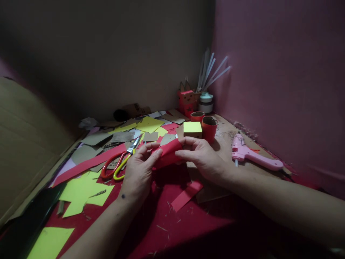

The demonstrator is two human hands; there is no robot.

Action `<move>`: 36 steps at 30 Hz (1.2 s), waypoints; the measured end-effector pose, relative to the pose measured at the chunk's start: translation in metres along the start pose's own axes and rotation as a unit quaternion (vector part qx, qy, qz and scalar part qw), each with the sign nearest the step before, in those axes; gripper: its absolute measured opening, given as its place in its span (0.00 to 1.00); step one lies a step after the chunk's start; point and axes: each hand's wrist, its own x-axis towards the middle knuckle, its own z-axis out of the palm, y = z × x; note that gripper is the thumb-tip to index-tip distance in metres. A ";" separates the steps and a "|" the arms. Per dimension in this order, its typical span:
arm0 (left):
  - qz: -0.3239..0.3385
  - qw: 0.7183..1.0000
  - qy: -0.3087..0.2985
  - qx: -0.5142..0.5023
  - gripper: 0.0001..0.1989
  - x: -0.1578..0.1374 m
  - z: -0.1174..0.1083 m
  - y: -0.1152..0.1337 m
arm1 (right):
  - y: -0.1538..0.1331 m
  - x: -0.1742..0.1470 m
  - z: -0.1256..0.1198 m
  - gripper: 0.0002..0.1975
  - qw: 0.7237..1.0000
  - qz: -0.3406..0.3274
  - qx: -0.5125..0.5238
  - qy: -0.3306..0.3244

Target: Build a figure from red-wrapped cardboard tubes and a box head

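Note:
A piece of red paper (pixel 169 153), bent along its length, is held up between both hands over the table. My left hand (pixel 140 167) pinches its left end between thumb and fingers. At the right end, my right hand (pixel 201 156) grips it the same way. Scissors (pixel 121 162) with one red and one yellow handle lie just left of my left hand. Below my right hand is a short red paper strip (pixel 187 196) on the red cloth (pixel 161 230). A small box with a yellow top (pixel 192 128) stands beyond my right hand.
A pink glue gun (pixel 253 154) rests at the right. Red-wrapped tubes (pixel 209 129), a red box with a face (pixel 186 102), a lidded jar (pixel 206 102) and glue sticks (pixel 215 70) stand at the back. Yellow paper scraps (pixel 83 192) and cardboard cover the left side.

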 end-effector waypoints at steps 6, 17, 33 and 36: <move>0.029 0.999 0.019 0.015 0.16 -0.005 0.007 -0.004 | -0.001 -0.001 0.005 0.09 0.999 0.010 0.012 0.044; 0.087 0.996 0.022 0.003 0.13 -0.005 0.006 -0.006 | -0.002 0.000 0.007 0.06 0.996 0.009 0.009 0.090; 0.065 0.998 0.013 -0.022 0.12 -0.004 0.002 -0.004 | 0.000 0.003 0.001 0.12 0.998 0.003 0.012 0.056; 0.060 0.998 0.014 -0.016 0.11 -0.004 0.000 -0.002 | -0.002 0.003 0.001 0.15 0.999 0.009 0.014 0.041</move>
